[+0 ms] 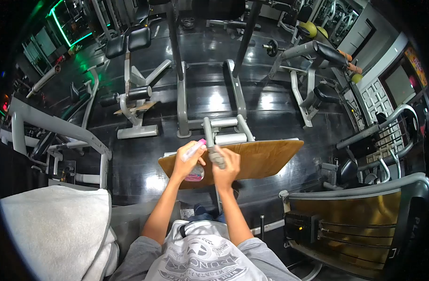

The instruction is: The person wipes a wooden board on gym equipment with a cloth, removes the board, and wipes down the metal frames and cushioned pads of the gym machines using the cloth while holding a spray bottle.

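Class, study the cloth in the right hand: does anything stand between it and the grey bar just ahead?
Nothing visible: the cloth in the right hand appears to meet the grey bar. The left hand holds the spray bottle to its left.

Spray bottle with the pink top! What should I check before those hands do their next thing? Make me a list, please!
1. Spray bottle held: ok, the left hand is wrapped around it.
2. Grey cloth held: ok, it is bunched in the right hand.
3. Nozzle aimed safely: cannot tell, its direction is too unclear.
4. Cloth pressed on the metal frame: cannot tell, they overlap in this view.
5. Wooden board within reach: ok, probably, since it is right by both hands.
6. White towel away from the hands: ok, it is off to the left.
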Available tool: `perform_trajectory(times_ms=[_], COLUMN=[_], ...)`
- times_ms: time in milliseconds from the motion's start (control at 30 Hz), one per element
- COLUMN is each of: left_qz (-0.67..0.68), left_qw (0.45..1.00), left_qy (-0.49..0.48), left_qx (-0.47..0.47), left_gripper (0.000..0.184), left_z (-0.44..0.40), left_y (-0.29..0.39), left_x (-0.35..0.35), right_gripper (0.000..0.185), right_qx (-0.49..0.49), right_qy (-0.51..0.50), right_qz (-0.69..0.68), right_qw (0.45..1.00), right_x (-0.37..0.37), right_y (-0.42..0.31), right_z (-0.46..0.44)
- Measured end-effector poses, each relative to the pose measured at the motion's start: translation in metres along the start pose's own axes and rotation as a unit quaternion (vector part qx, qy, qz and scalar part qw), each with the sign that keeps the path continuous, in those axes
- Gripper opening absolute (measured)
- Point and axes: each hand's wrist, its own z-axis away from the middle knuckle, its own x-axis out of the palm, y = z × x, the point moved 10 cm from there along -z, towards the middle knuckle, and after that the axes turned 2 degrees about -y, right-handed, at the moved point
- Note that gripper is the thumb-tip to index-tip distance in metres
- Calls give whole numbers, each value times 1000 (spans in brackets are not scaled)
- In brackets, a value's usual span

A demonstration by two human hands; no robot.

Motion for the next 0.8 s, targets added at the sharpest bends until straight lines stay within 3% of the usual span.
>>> perform_trajectory(times_ms=[233, 333, 467, 633, 800], left_qz=[59, 60, 49, 46, 23], left_qw=[998, 998, 998, 998, 999], left_qy=[6, 17, 36, 35, 27], left_qx=[-29, -24, -14, -21, -30], left_gripper=[22, 22, 21, 22, 23], left_z=[0, 2, 4, 4, 5], left_y=[-6, -6, -5, -8, -10], left_x=[-8, -7, -6, -8, -9], right_gripper=[53, 45, 32, 34, 38], right_qx=[-42, -30, 55, 60, -1], right_qy=[-69, -21, 85, 114, 30], right_qz=[51, 91, 84, 20, 1], right_qw=[995, 995, 991, 991, 1000], right_x=[-8, -45, -88, -65, -27], right_y=[9, 35, 62, 57, 25], right_z=[-6, -21, -40, -27, -11])
